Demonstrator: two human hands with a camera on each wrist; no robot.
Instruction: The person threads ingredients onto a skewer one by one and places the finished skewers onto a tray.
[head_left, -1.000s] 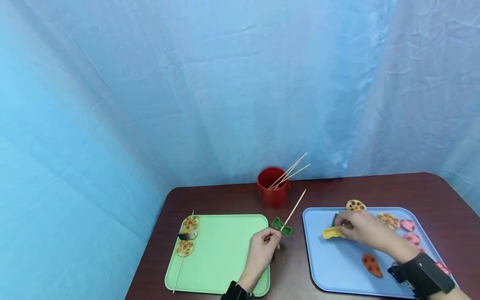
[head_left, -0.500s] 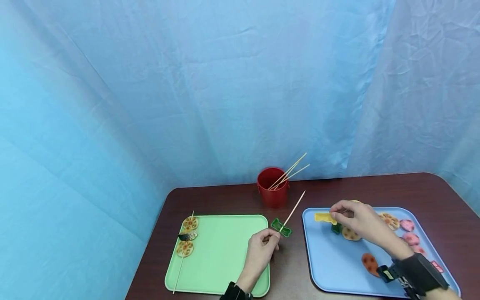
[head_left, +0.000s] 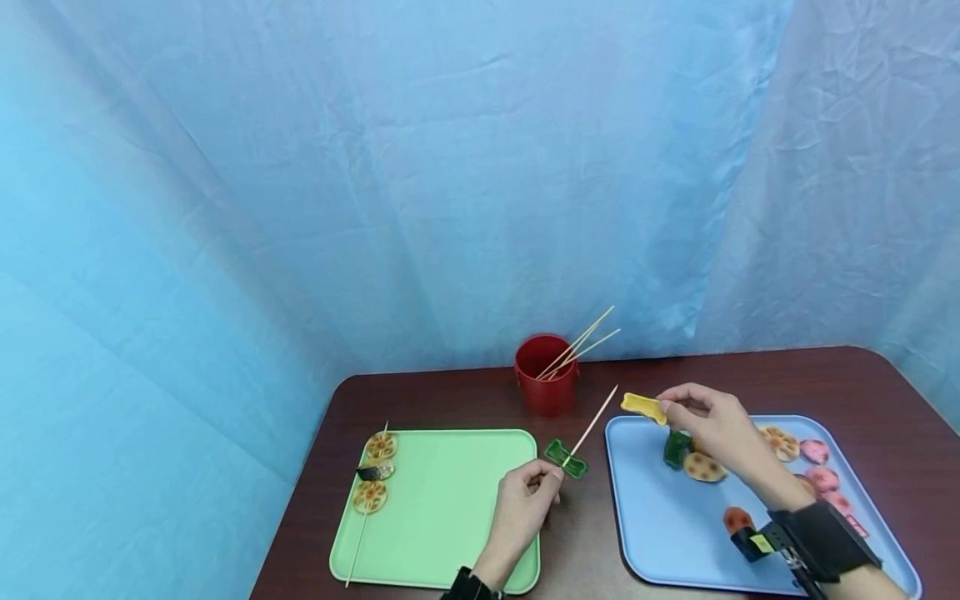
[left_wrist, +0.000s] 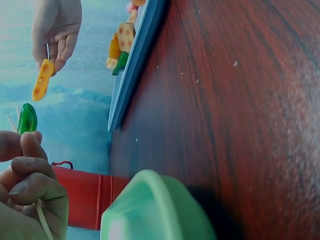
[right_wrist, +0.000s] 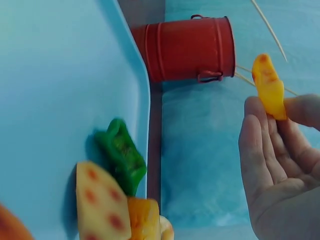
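My left hand (head_left: 523, 504) pinches a bamboo skewer (head_left: 597, 418) between the two trays, its tip slanting up and right. A green pepper piece (head_left: 566, 459), wavy-edged, is threaded on it right at the fingertips. In the left wrist view the same green piece (left_wrist: 28, 119) stands just past the thumb. My right hand (head_left: 716, 433) pinches a yellow pepper piece (head_left: 642, 407) by one end, held up over the blue tray's far left corner. The right wrist view shows this yellow piece (right_wrist: 270, 90) between thumb and fingers, apart from the skewer tip (right_wrist: 270, 31).
On the left, a green tray (head_left: 450, 508) bears a finished-looking skewer with lotus root slices (head_left: 370, 497). The blue tray (head_left: 660, 537) holds another green piece (head_left: 676, 450), a tan spotted slice (head_left: 705, 467) and pink pieces (head_left: 815, 451). Behind stands a red bucket (head_left: 551, 398) of skewers.
My right hand has lifted the yellow pepper piece off the blue tray and carried it up, away from me and slightly left. The left hand and its skewer have barely moved.
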